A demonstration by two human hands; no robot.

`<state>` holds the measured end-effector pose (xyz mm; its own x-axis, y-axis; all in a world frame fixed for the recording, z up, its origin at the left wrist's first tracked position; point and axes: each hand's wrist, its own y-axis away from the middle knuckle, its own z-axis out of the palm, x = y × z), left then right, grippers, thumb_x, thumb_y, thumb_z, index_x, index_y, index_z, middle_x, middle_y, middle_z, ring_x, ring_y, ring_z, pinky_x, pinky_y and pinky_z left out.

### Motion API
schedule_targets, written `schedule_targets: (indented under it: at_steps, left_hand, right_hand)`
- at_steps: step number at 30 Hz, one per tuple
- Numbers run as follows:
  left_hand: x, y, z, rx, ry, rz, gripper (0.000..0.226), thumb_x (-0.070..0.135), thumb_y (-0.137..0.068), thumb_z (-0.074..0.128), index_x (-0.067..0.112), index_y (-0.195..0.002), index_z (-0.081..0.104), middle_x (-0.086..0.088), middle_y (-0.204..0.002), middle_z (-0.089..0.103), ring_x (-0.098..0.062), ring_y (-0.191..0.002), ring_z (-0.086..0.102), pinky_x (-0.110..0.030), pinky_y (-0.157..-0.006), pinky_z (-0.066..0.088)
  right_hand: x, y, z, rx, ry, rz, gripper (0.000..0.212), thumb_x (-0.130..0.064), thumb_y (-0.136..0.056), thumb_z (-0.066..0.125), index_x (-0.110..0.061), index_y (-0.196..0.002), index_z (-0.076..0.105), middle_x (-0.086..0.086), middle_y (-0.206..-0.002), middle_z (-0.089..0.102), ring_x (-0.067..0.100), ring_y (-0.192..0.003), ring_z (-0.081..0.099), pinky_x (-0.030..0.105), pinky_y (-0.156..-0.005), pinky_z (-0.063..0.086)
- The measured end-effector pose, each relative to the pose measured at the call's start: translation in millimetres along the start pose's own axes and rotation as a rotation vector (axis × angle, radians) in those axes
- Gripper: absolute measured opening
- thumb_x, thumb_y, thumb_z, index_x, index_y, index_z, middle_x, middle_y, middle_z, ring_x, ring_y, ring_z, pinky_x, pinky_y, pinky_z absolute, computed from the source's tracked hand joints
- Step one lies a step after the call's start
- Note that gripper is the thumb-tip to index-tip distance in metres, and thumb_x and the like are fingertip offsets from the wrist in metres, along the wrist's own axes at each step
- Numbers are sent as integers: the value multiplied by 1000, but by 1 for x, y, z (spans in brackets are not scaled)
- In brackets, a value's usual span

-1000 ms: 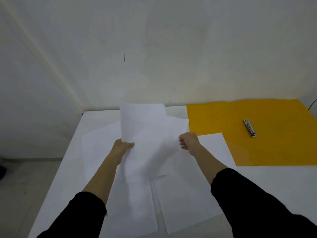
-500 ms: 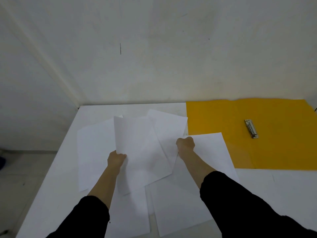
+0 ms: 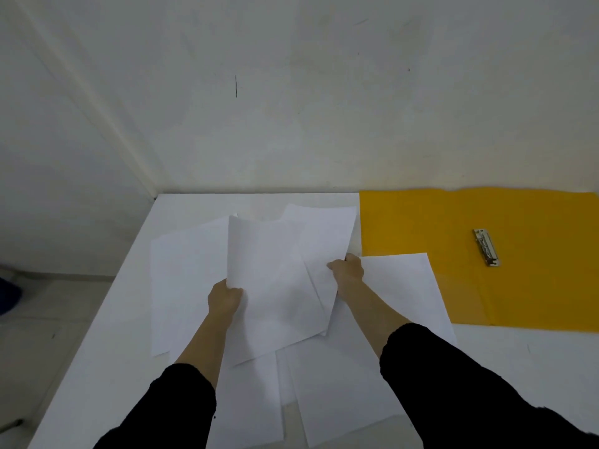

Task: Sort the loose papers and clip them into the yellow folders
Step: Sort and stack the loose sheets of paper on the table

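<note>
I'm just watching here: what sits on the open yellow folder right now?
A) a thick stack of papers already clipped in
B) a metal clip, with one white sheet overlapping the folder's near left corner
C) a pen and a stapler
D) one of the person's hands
B: the metal clip lies bare on the yellow folder, and only the white sheet overlaps its near left corner.
</note>
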<state>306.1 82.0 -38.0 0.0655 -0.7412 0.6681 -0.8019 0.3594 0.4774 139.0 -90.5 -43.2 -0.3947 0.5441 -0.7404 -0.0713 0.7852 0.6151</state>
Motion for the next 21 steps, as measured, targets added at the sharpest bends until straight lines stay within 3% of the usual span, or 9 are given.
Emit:
schedule_targets:
  at_steps: [2,6,9,12,15,21]
  left_hand:
    - [0,-1,1,2,-2,-1,34,3,-89,52,-2,-122,58,-23,-119,62,-27,-89,49,-32,-78,39]
    - [0,-4,0,-3,-2,-2,35,4,-89,52,-2,-124,57,-23,-120,61,-32,-95,54,-33,-80,41]
    - [-1,-6,-1,-17,23,-16,38,4,-89,54,-2,-127,55,-22,-123,60,-39,-111,57,-38,-89,46]
    - [-2,-8,-4,-32,66,-31,39,4,-89,55,-4,-127,55,-23,-124,60,-40,-113,57,-41,-94,46]
    - [-6,-10,-13,-31,112,-45,39,2,-89,57,-5,-127,54,-23,-125,60,-40,-113,56,-42,-93,46]
    - [-26,-17,-41,-37,192,-115,44,0,-88,60,-6,-131,51,-25,-129,57,-43,-117,54,-47,-100,45]
  right_hand:
    - [1,2,1,-23,-12,-45,26,-6,-90,56,0,-115,62,12,-100,64,19,-74,55,24,-60,44]
    - [5,2,1,10,-23,-67,23,-9,-89,57,1,-108,65,13,-95,65,27,-81,59,30,-71,48]
    - [7,0,-2,44,18,-102,22,-13,-88,60,1,-103,67,14,-102,69,22,-79,57,27,-71,46]
    - [6,-1,-5,36,24,-130,19,-14,-87,63,0,-99,68,14,-101,69,23,-77,57,26,-70,46]
    - [6,0,-11,72,22,-143,20,-15,-84,67,1,-97,69,16,-100,69,28,-82,61,34,-74,53]
    - [10,1,-27,80,-7,-140,25,-17,-80,72,0,-98,71,18,-104,70,34,-95,66,45,-88,55]
